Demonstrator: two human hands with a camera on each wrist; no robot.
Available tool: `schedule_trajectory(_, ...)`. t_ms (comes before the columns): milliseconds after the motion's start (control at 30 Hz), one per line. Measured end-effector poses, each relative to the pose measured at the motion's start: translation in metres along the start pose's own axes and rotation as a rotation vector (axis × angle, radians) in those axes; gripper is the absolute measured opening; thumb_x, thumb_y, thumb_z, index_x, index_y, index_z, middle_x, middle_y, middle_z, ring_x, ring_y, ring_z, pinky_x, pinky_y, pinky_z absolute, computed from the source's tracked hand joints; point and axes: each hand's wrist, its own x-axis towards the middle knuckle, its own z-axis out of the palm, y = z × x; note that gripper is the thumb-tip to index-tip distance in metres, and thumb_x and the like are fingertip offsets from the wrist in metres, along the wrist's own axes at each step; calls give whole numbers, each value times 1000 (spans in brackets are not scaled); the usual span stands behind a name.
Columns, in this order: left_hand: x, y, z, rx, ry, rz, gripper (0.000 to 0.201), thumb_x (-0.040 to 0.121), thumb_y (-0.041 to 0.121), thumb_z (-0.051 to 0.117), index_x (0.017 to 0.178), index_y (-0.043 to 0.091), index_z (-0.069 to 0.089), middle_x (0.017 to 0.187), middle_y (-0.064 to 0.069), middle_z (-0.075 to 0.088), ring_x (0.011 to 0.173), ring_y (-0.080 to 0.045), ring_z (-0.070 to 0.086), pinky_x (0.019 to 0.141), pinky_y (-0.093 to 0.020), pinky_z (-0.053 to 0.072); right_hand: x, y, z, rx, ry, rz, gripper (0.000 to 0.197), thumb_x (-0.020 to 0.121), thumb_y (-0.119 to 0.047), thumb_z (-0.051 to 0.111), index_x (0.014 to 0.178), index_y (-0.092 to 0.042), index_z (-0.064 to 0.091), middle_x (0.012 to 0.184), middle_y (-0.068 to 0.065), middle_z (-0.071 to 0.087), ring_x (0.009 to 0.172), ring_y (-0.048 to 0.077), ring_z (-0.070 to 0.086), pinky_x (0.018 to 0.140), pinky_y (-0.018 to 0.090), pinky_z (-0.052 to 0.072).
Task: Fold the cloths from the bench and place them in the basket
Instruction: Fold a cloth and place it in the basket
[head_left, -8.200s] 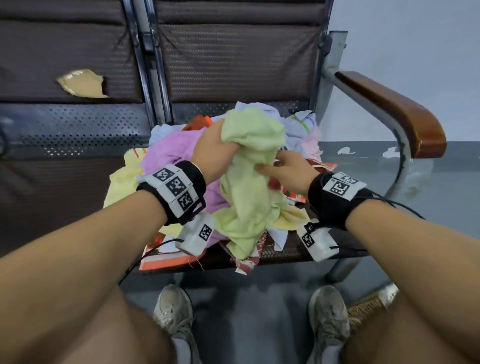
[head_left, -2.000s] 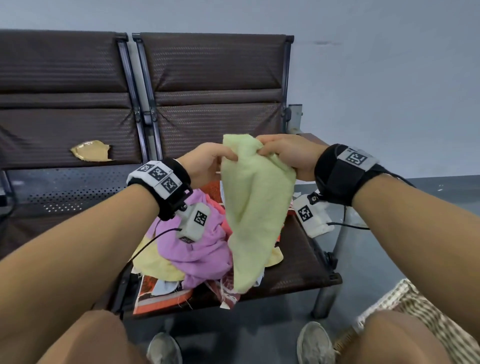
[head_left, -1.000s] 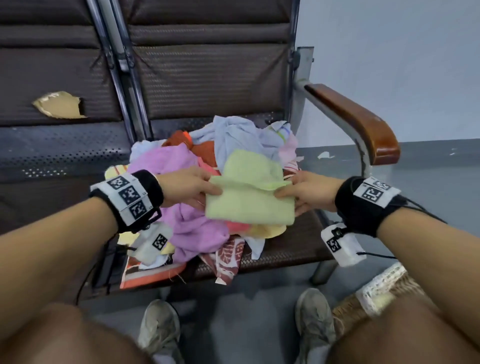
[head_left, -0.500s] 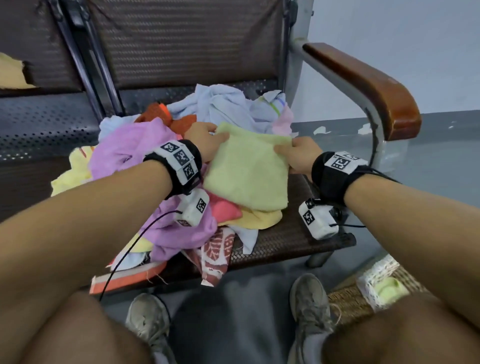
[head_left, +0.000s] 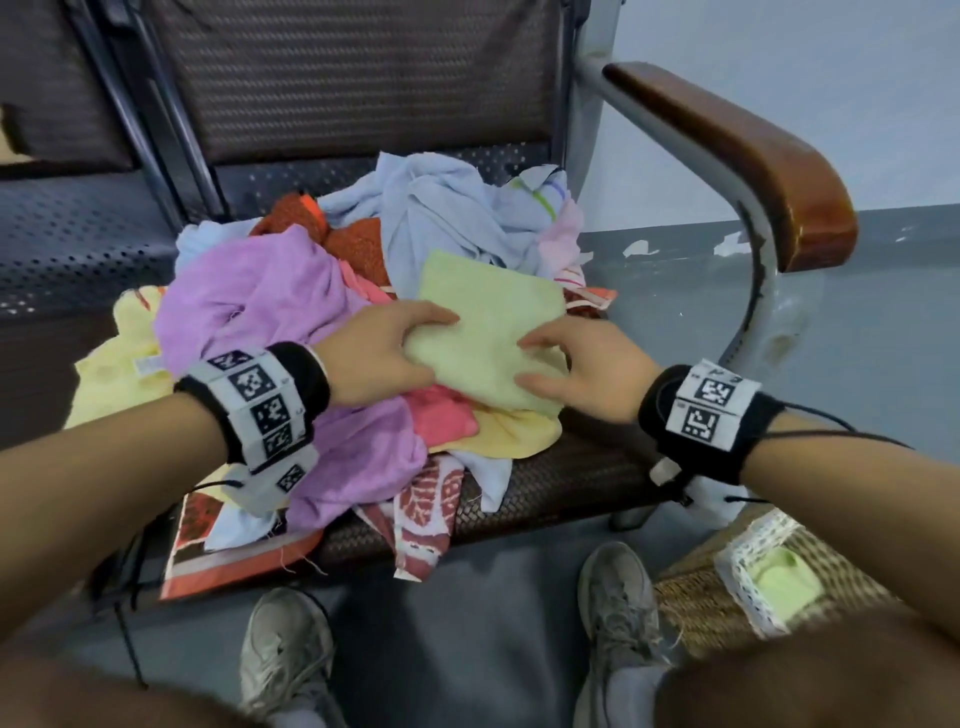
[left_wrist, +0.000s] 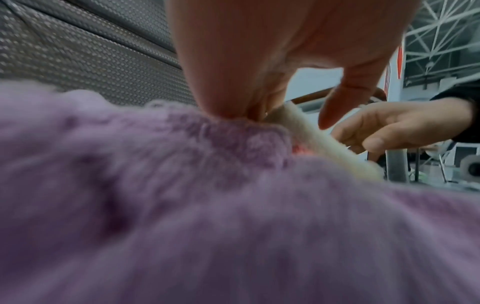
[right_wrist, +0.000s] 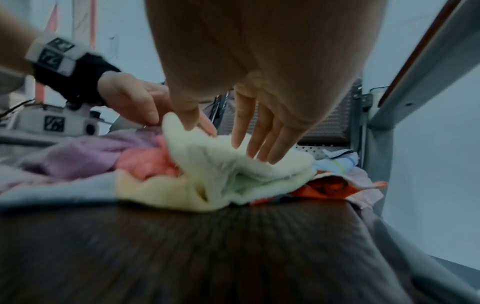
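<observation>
A light green cloth (head_left: 483, 332) lies folded on top of the pile of cloths on the bench seat (head_left: 561, 483). My left hand (head_left: 384, 348) pinches its left edge, one finger stretched over the top. My right hand (head_left: 587, 369) rests on its right side with straight fingers, thumb on the near corner. In the right wrist view the right hand's fingers (right_wrist: 259, 144) lie flat on the green cloth (right_wrist: 233, 164), whose layers gape at the near edge. The woven basket (head_left: 691, 613) stands on the floor at the lower right, another green cloth (head_left: 784, 577) inside it.
The pile holds a purple cloth (head_left: 260, 301), a light blue one (head_left: 431, 218), orange, pink and yellow ones. A wooden armrest (head_left: 753, 156) on a metal frame stands right of the seat. My shoes (head_left: 618, 613) are on the grey floor beside the basket.
The green cloth, held up unfolded two seconds ago, now lies folded on the pile. Both hands slid back from its far corners to its near sides, and the right hand's fingers straightened.
</observation>
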Motion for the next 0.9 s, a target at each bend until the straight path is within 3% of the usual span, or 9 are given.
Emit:
schedule_trajectory(100, -10, -12, 12, 133, 97, 3, 63, 82, 11, 67, 142, 21, 53, 135, -4, 62, 103, -13, 61, 89, -14, 37, -10, -1, 15, -99, -167, -28, 77, 84, -50, 71, 147, -16, 45, 149, 6, 50, 136, 22, 47, 113, 28, 33)
schedule_trajectory(267, -6, -9, 14, 105, 208, -18, 29, 95, 23, 59, 122, 18, 69, 116, -4, 73, 105, -21, 66, 89, -24, 45, -9, -2, 18, -123, -162, 37, 72, 88, -42, 70, 150, -16, 42, 145, 9, 54, 133, 26, 50, 110, 31, 37)
schedule_trajectory(333, -6, -5, 11, 64, 223, 1, 24, 97, 27, 57, 106, 9, 71, 103, -7, 74, 97, -25, 67, 88, -37, 50, -12, -1, 14, -134, -114, 19, 42, 93, -31, 63, 131, -13, 61, 117, 9, 69, 111, 29, 61, 98, 36, 46)
schedule_trajectory(400, -8, -1, 9, 1, 248, 26, 32, 98, 30, 56, 97, 0, 65, 92, -15, 71, 88, -31, 65, 83, -48, 48, -16, 2, 5, -21, -32, -2, 19, 92, -23, 56, 98, -10, 69, 80, 2, 64, 81, 26, 60, 77, 35, 47)
schedule_trajectory(500, -10, 5, 9, -107, 314, -1, 37, 100, 32, 53, 91, -4, 60, 83, -21, 64, 78, -35, 57, 78, -53, 45, -17, 8, -9, 170, 81, 55, 25, 83, -33, 47, 76, -12, 60, 65, -6, 51, 64, 14, 48, 63, 31, 35)
schedule_trajectory(567, -6, 7, 10, -152, 354, -67, 41, 102, 35, 50, 93, -3, 62, 91, -24, 66, 86, -38, 59, 82, -53, 45, -14, 7, -10, 373, 145, 125, 34, 84, -38, 47, 68, -9, 53, 60, -9, 44, 59, 11, 42, 61, 31, 33)
schedule_trajectory(667, 4, 10, 11, -100, 374, -198, 48, 103, 40, 46, 86, -2, 60, 84, -21, 63, 83, -36, 58, 80, -49, 44, -6, 2, -5, 608, 93, 199, 49, 90, -48, 59, 80, -1, 62, 71, 0, 56, 65, 12, 52, 63, 30, 43)
schedule_trajectory(767, 18, 10, 12, -45, 403, -312, 49, 101, 46, 46, 71, 7, 53, 71, -11, 53, 77, -30, 52, 68, -39, 34, 6, 4, 4, 504, 22, 216, 21, 90, -37, 70, 89, -15, 71, 88, -2, 72, 80, 10, 65, 72, 22, 52)
schedule_trajectory(900, 29, 4, 12, -11, 269, -485, 79, 89, 77, 37, 100, 4, 66, 94, -14, 64, 90, -31, 60, 69, -36, 37, 20, 4, 10, 381, -57, 349, 26, 94, -33, 61, 96, -10, 72, 100, 6, 70, 93, 21, 64, 84, 33, 50)
